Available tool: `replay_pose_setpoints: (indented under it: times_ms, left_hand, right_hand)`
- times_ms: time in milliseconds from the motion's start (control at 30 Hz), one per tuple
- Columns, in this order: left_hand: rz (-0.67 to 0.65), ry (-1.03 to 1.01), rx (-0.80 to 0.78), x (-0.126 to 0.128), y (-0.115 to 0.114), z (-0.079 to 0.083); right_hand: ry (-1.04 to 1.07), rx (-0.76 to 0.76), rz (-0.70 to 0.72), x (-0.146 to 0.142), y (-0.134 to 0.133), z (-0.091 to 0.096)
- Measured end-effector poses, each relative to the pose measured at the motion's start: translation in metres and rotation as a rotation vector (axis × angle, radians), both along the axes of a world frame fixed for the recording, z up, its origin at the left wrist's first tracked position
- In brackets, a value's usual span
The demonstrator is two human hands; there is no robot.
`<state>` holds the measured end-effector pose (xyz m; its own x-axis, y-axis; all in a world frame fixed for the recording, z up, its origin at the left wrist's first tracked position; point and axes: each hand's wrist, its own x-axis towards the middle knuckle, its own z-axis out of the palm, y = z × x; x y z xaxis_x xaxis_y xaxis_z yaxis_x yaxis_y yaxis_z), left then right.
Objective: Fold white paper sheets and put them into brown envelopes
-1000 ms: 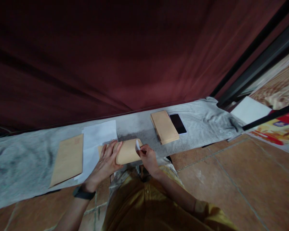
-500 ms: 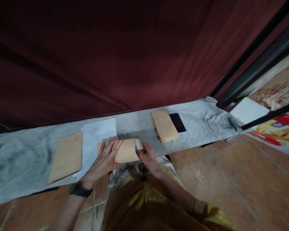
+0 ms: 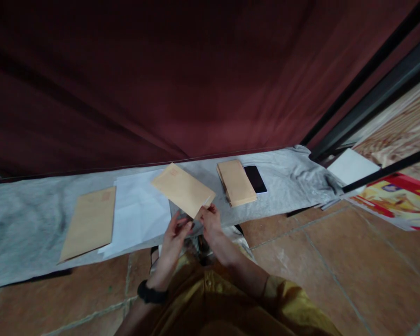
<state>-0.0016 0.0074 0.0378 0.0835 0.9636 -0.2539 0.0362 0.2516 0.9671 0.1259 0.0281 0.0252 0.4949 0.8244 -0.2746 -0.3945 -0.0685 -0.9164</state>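
A tan paper envelope (image 3: 182,188) slants above the grey cloth, pinched at its near right corner by my right hand (image 3: 210,221). A thin white strip shows at that end. My left hand (image 3: 177,233) is just below the envelope's near edge, fingers curved and apart, with nothing seen in them. White paper sheets (image 3: 138,212) lie flat to the left, partly under the envelope. Farther left rests a larger brown envelope (image 3: 91,224), overlapping the sheets' edge. A stack of tan envelopes (image 3: 236,182) lies to the right of my hands.
A dark-screened phone (image 3: 255,179) lies beside the stack. Grey cloth (image 3: 283,175) covers the narrow bench, with a dark red curtain (image 3: 196,93) behind it. To the right are black metal bars (image 3: 381,93), a white board (image 3: 353,165) and a red and yellow printed package (image 3: 399,198).
The envelope has gone from bowed between both hands to flat and tilted, its far end swung up and left. My left hand has let go and moved right and down.
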Motion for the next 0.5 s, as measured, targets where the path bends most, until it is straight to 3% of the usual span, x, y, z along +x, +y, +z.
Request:
replay_pose_setpoints:
  times_ms: [67, 200, 500]
  left_hand:
    - [0.025, -0.159, -0.089, 0.020, -0.006, 0.000]
    - [0.093, -0.181, -0.054, 0.043, -0.001, 0.004]
    - [0.085, -0.153, -0.049, 0.036, 0.031, 0.009]
  right_hand:
    - [0.040, 0.001, -0.014, -0.005, -0.005, 0.001]
    - [0.131, -0.010, -0.068, -0.009, -0.014, 0.004]
    - [0.194, -0.069, -0.038, 0.004, -0.014, 0.001]
